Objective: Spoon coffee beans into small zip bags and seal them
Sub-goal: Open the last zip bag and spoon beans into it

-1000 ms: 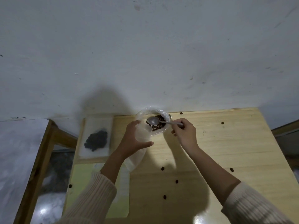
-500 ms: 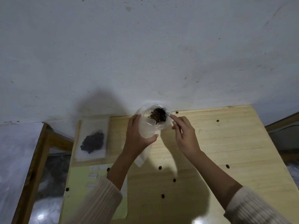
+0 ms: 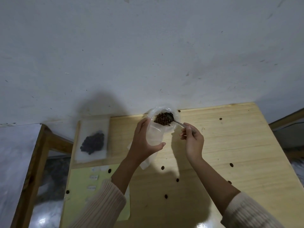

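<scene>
I use the wooden table [image 3: 222, 145] as my landmark. At its far edge, against the white wall [image 3: 148, 55], my left hand [image 3: 144, 143] wraps around a clear plastic bag [image 3: 154, 137] and grips its side, holding the mouth open and facing up. Coffee beans [image 3: 162, 120] fill that opening — a brown heap just below the rim. My right hand [image 3: 193, 142] pinches the handle of a metal spoon [image 3: 176, 123] between thumb and fingertips; the bowl of the spoon sits inside the bag's mouth, touching the beans at their right side. The bag's lower end trails down past my left wrist onto the table.

At the table's far left corner a small zip bag [image 3: 92, 139] lies flat with a dark cluster of beans inside it; I cannot tell whether its strip is pressed closed. Nearer to me along the table's left side lies a pale yellow sheet [image 3: 79, 195] with small white labels on it. Loose beans [image 3: 166, 196] are scattered over the table — several between my forearms and a few out to the right. Both cream ribbed sleeves [image 3: 105, 206] are pushed up my forearms.
</scene>
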`<state>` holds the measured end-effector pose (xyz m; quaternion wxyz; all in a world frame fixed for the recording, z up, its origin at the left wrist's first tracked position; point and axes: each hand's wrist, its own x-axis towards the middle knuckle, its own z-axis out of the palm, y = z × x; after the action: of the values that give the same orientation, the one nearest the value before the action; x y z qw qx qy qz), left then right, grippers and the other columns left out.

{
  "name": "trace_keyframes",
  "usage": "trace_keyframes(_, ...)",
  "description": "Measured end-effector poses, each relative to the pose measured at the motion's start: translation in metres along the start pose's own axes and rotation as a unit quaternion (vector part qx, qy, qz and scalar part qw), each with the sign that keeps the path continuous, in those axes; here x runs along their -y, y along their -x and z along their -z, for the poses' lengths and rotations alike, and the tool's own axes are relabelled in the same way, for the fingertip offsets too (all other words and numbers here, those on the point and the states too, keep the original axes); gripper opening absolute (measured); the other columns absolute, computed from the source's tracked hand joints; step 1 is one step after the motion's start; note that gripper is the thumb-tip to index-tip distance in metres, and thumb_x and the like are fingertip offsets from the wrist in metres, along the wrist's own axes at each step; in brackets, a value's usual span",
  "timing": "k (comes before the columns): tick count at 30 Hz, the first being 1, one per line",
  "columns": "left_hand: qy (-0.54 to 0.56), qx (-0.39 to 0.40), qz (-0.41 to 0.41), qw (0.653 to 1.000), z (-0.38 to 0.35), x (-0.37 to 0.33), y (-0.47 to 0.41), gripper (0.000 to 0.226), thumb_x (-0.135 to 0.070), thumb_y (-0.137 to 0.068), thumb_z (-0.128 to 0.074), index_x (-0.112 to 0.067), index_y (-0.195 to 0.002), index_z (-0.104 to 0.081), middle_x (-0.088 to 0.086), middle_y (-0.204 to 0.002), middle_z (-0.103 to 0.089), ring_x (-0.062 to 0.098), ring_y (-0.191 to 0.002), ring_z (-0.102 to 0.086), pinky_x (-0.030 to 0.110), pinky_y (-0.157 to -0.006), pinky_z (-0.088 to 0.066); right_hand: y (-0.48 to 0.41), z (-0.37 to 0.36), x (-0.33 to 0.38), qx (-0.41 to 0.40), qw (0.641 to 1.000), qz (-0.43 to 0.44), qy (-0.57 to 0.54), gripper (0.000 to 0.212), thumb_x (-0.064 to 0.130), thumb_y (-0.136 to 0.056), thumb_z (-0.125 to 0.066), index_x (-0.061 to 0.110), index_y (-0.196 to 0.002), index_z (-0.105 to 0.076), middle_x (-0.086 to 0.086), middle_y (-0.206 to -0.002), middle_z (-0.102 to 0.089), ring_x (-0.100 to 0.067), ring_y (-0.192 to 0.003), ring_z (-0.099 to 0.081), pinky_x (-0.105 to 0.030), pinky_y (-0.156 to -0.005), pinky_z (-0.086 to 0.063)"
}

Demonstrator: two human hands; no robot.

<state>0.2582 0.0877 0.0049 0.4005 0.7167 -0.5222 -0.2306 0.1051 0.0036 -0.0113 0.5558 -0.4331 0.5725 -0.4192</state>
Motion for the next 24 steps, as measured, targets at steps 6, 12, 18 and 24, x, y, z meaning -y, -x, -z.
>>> trace_keyframes(6,0.026,0.023,0.005,0.999,-0.003,0.001,0.001,0.094,-0.038,-0.058,-0.08,-0.014,-0.137,-0.036,-0.009,-0.135,-0.03,0.004,-0.129,-0.03,0.012,-0.107,-0.026,0.007,-0.005,-0.005,0.003,0.988,-0.096,-0.123,0.026,0.007,-0.098,-0.04,0.003,-0.086,-0.062,-0.01,-0.066,-0.053,-0.006,-0.05,-0.053,-0.015,-0.054,-0.047)
trace_keyframes(12,0.002,0.019,-0.005,1.0,-0.001,0.002,-0.001,0.094,-0.05,-0.058,-0.073,-0.013,-0.137,-0.036,-0.009,-0.134,-0.03,0.005,-0.129,-0.031,0.016,-0.108,-0.027,0.0,-0.004,0.001,-0.009,0.974,-0.141,-0.175,0.029,0.006,-0.098,-0.039,0.003,-0.08,-0.061,-0.01,-0.065,-0.052,-0.01,-0.049,-0.051,-0.015,-0.048,-0.044)
trace_keyframes(18,-0.066,0.015,0.023,0.997,-0.006,-0.002,-0.004,0.106,-0.056,-0.057,-0.073,-0.004,-0.14,-0.032,0.009,-0.143,-0.03,0.023,-0.133,-0.031,0.041,-0.107,-0.034,-0.003,0.014,0.023,-0.026,0.979,-0.118,-0.165,0.029,0.007,-0.097,-0.039,0.004,-0.079,-0.061,-0.01,-0.063,-0.051,-0.014,-0.052,-0.049,-0.015,-0.048,-0.043)
trace_keyframes(24,-0.111,0.005,0.042,0.993,-0.01,-0.007,-0.004,0.105,-0.037,-0.059,-0.086,-0.006,-0.142,-0.03,0.009,-0.147,-0.028,0.022,-0.136,-0.028,0.041,-0.106,-0.03,0.007,0.033,0.06,-0.03,0.988,-0.054,-0.143,0.028,0.004,-0.096,-0.039,0.003,-0.08,-0.063,-0.008,-0.063,-0.052,-0.007,-0.043,-0.05,-0.016,-0.046,-0.041)
